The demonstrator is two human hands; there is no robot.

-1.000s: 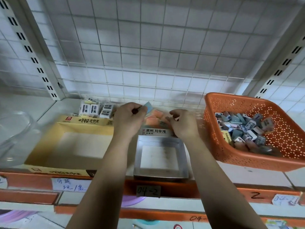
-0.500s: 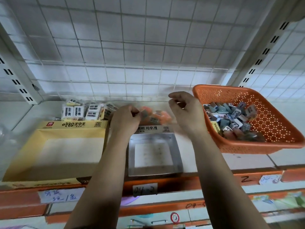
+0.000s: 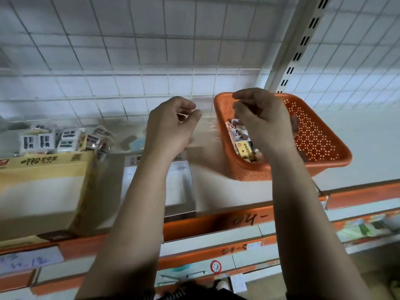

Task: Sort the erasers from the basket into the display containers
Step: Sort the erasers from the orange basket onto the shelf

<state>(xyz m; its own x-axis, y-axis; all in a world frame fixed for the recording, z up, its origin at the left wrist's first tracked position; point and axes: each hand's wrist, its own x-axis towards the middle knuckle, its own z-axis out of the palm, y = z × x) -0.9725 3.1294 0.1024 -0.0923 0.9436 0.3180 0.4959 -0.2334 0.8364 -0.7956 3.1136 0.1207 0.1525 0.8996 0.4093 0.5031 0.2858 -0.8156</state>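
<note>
An orange perforated basket (image 3: pixel 313 135) sits on the shelf at the right and holds several small wrapped erasers (image 3: pixel 244 148). My right hand (image 3: pixel 264 120) hovers over its left side, fingers curled and apart, nothing visible in it. My left hand (image 3: pixel 171 126) is raised above the grey metal display tray (image 3: pixel 186 185), fingers loosely curled, holding nothing I can see. A yellow cardboard display box (image 3: pixel 43 176) stands at the left. Wrapped white erasers (image 3: pixel 65 139) are piled behind it. Blurred bluish erasers (image 3: pixel 134 144) lie behind the tray.
A white wire grid (image 3: pixel 151 61) backs the shelf, with a slotted upright post (image 3: pixel 296 46) at the right. The shelf's orange front rail (image 3: pixel 238 221) carries handwritten labels. Another shelf (image 3: pixel 368 228) with goods lies below.
Both hands have lifted away from the erasers behind the tray. My right hand has moved right, over the basket. The left hand no longer holds an eraser. The view has shifted right.
</note>
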